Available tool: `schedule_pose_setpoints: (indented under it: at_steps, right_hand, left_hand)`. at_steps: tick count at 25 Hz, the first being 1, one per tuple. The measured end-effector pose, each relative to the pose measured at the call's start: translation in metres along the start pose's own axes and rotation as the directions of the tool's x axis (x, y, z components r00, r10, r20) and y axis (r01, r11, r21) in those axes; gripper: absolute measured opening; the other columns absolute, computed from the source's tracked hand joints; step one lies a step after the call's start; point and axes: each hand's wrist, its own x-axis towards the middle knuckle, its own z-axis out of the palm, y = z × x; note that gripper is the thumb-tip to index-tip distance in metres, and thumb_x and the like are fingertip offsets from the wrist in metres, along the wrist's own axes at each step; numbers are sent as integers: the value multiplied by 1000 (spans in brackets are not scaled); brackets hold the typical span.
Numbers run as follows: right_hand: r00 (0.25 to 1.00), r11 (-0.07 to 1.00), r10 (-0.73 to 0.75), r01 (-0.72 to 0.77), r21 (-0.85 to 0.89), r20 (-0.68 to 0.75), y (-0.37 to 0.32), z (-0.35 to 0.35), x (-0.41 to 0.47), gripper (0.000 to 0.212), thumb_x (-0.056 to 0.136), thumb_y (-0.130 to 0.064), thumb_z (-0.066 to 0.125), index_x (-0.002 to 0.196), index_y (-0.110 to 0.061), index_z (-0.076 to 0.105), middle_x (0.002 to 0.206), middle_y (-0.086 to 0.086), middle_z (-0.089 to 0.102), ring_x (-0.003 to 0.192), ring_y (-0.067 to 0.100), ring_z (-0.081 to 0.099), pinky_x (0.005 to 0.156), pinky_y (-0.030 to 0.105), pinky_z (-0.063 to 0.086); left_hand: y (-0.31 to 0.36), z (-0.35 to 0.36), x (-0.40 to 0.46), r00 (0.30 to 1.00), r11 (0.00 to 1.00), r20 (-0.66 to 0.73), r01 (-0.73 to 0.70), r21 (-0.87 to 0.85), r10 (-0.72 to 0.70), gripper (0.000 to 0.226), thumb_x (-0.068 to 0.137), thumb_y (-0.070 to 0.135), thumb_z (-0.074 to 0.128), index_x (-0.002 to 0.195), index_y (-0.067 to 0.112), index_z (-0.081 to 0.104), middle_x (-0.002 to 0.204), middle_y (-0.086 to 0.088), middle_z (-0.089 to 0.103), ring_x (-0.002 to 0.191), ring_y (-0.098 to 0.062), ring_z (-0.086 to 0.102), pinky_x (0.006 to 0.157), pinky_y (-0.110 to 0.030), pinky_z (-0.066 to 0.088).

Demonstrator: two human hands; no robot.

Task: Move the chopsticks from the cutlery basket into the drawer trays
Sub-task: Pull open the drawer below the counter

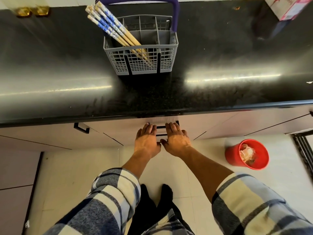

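Head view, hands: I see my left hand [147, 139] and right hand [176, 139] side by side, fingers curled over the drawer handle [160, 127].
Chopsticks [111, 28]: well above on the counter [50, 65], in the cutlery basket [141, 55], leaning up-left.
Nearer hand: about equal, I judge.

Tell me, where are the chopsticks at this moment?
In the head view, the chopsticks stand leaning left in the front-left compartment of the grey cutlery basket on the black countertop, above both hands.
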Motion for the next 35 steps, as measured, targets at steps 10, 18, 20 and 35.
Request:
schedule_pose_setpoints:
  at_steps: [10, 18, 20, 35]
  right_hand:
    - [1000, 1000, -17, 17, 13, -24, -3, 15, -37, 82, 95, -54, 46, 157, -15, 9, 165, 7, 11, 152, 27, 8, 120, 52, 17]
    - [998, 998, -45, 47, -31, 51, -3, 65, -124, 85, 97, -57, 36, 156, -13, -6, 165, 9, -1, 152, 28, -2, 122, 50, 7]
    - [997, 998, -48, 50, -46, 61, -3, 73, -142, 84, 97, -57, 34, 156, -14, -8, 166, 9, -1, 152, 27, -3, 122, 49, 5]
    - [994, 994, -106, 106, -6, 40, 3, 138, -239, 78, 59, -69, 42, 111, -21, 76, 108, -5, 74, 96, 16, 73, 72, 36, 59]
  left_hand:
    - [7, 15, -37, 996, 1000, -93, -18, -18, 16, 81, 91, 43, 57, 155, 17, 16, 164, -3, 18, 153, -21, 8, 124, -42, 12]
    - [6, 67, -130, 997, 994, -33, -77, -75, 74, 80, 94, 42, 47, 156, 19, 3, 166, 0, 4, 153, -18, -3, 125, -40, 8]
    - [7, 71, -150, 996, 991, -22, -92, -99, 90, 79, 94, 40, 46, 157, 19, 2, 166, 0, 2, 153, -17, -4, 125, -38, 7]
    - [-6, 135, -233, 946, 970, 218, -220, -108, 239, 84, 44, 71, 67, 119, 33, 69, 128, 24, 62, 117, 3, 60, 92, -19, 51]
